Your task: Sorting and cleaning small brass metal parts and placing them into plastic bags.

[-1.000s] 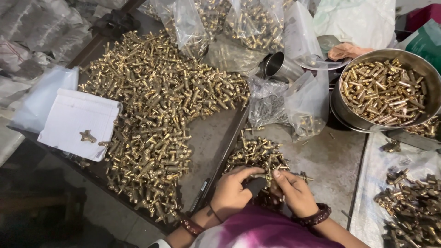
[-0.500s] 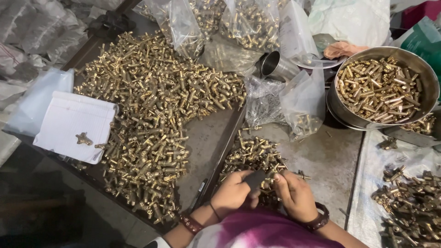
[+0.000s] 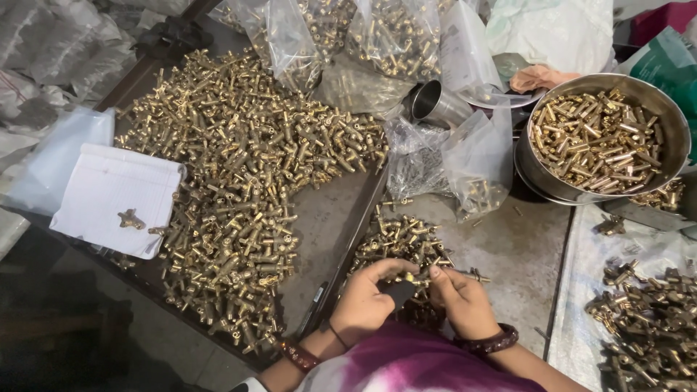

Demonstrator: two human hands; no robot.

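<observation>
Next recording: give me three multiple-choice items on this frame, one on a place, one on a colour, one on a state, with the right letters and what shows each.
1. Where is the steel bowl?
A. upper right
B. lower left
C. between the hands

2. What colour is the sheet with a single fitting on it?
A. black
B. white
C. red

3. What are the left hand and right hand doing?
A. resting flat and apart
B. held close together with a small brass part at the fingertips
C. lifting the bowl

Answers:
1 A: the bowl full of brass parts sits at the upper right.
2 B: the sheet beside the big pile is white.
3 B: both hands meet over the small pile, fingers pinching a part.
</observation>
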